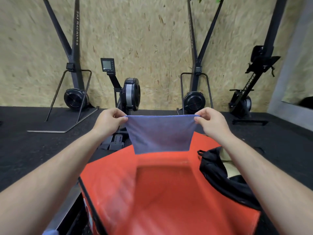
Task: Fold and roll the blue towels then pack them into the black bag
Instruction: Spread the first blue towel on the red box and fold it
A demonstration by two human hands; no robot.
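The left hand point(108, 120) and right hand point(211, 121) hold a blue towel point(160, 133) up in the air, each grip pinching one top corner. The cloth hangs flat above a red box point(160, 192). A black bag point(218, 172) lies on the box's right side.

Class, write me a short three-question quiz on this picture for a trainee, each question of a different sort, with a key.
1. Multiple choice: the left hand and right hand pinch the blue towel by A) its top corners, B) its bottom edge, C) its middle.
2. Fill in: the black bag lies on the ____ side of the red box.
3. True or false: the towel is rolled up.
Key: 1 A; 2 right; 3 false, it hangs flat and unrolled.
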